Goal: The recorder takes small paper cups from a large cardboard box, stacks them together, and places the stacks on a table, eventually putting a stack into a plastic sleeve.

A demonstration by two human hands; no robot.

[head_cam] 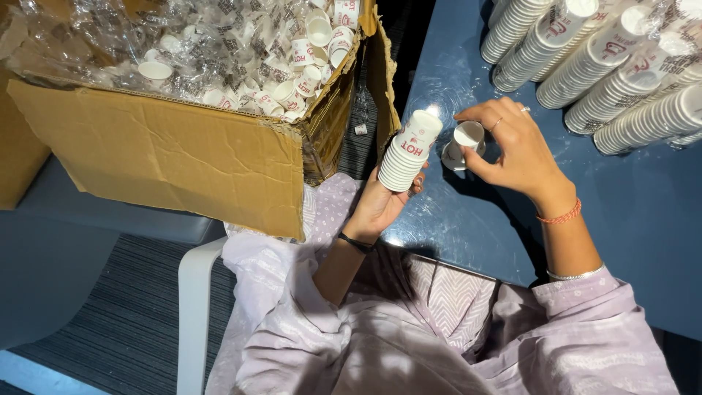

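My left hand (379,205) grips a short stack of small white paper cups with red print (409,150), held tilted above the edge of the blue table (468,219). My right hand (512,146) holds a single small white cup (468,135) in its fingertips just right of the stack, close to the table top. The two are a few centimetres apart.
An open cardboard box (168,153) full of loose cups and clear plastic wrappers sits at the left on a seat. Long stacks of the same cups (614,66) lie on the table at the top right. A white chair frame (194,307) shows below.
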